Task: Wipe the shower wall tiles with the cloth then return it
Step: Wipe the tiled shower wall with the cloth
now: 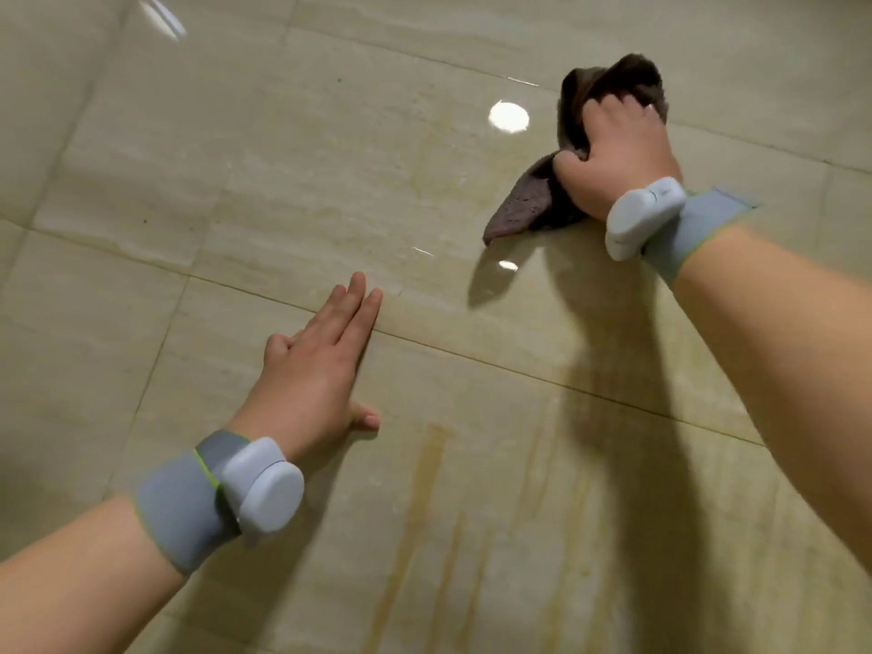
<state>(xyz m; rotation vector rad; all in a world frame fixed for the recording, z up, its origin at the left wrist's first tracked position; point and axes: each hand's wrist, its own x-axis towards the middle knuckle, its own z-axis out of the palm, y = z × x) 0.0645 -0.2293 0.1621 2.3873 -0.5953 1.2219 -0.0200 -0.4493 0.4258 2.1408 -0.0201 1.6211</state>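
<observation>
Bathroom or shower, by the look of it. Large glossy beige wall tiles (330, 191) with thin grout lines (472, 356), round lamp glare (508, 116) on the glaze (wet-looking sheen), yellowish run-down streaks (424, 502) lower on the tiling.
</observation>
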